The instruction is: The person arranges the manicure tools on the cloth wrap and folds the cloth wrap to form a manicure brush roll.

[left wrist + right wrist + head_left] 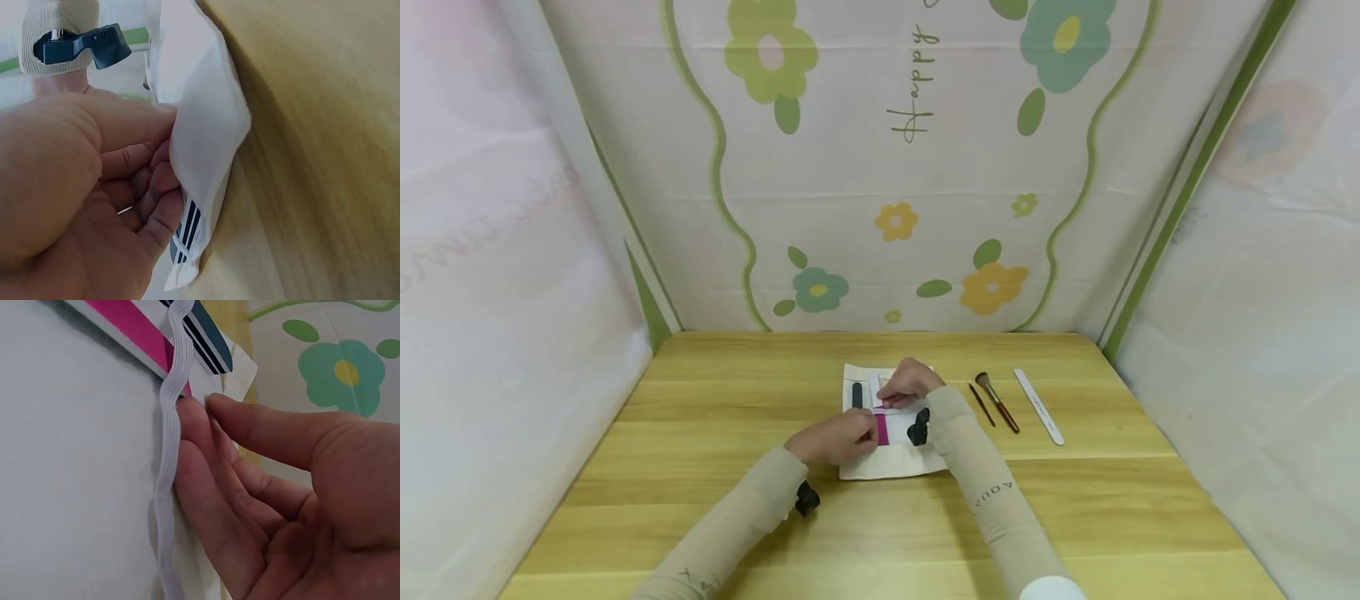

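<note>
A white fabric roll-up pouch [891,463] lies unfolded on the table, with a white elastic band [166,444] across its inside. My left hand [838,437] is at its lower left, thumb and curled fingers pinching the pouch's folded pocket edge [209,119]. A flat pink-and-white nail file [134,331] sits in the pouch and runs under the elastic. My right hand [912,382] pinches at its far tip, thumb and forefinger close together beside the band. Left of it, a dark, striped nail file [857,395] is also tucked into the pouch.
Right of the pouch lie a thin dark stick-like tool [981,405], a brush [997,402] with a reddish handle and a long white nail file [1039,407]. Flower-printed cloth [895,167] encloses the wooden table [715,400] at the back and sides.
</note>
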`<state>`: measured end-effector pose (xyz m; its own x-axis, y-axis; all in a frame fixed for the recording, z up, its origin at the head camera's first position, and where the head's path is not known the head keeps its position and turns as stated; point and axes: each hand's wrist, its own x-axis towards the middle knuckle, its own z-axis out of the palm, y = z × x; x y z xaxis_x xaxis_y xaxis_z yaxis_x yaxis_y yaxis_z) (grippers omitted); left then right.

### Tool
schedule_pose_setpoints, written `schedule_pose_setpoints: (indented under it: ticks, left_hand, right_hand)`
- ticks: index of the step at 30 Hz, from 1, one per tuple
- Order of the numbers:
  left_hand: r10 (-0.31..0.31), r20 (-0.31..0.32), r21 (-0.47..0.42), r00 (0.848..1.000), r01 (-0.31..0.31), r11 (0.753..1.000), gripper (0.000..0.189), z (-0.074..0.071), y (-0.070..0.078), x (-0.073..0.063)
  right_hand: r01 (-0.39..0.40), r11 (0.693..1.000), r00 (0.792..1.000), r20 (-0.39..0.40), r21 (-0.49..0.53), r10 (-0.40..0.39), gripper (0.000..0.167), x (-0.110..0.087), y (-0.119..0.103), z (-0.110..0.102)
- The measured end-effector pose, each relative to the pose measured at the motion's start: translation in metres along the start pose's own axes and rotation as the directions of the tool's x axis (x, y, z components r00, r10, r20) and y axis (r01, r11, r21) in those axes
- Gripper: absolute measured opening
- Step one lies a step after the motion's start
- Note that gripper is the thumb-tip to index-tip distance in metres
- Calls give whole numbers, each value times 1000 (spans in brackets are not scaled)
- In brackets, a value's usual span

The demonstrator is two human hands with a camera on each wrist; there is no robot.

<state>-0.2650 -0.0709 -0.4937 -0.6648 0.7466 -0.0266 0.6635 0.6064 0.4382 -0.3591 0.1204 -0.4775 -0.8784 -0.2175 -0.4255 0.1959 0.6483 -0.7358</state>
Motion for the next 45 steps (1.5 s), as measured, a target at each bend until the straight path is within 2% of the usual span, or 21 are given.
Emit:
schedule_pose_setpoints:
  ticks: [8,15,24,27,35,40,45]
  left_hand:
    - [29,1,6,1000,-29,1000,17,-1,3,2]
    - [2,9,-3,1000,-2,1000,18,-2,1,0]
    - [7,8,-14,1000,-7,1000,20,-2,-2,-2]
    - [10,12,-20,1000,-9,1000,20,-2,-2,-2]
    - [37,5,-19,999,-37,999,21,-3,3,-2]
    - [43,0,4,999,-43,999,22,-4,4,-2]
    - [42,-1,16,999,-42,999,22,-3,4,-2]
  right_hand:
    - [7,999,997,-76,-37,-10,14,3,-6,3]
    - [30,1000,1000,0,9,-30,13,6,-3,4]
    - [-6,998,995,96,-62,12,15,3,-3,-1]
    - [-11,997,997,73,-72,16,15,1,-4,-2]
    - [13,999,995,-93,-48,-17,14,2,-10,6]
    - [13,1000,992,-125,-26,-16,12,6,-9,10]
    - [33,999,993,-114,-7,-34,11,8,-4,9]
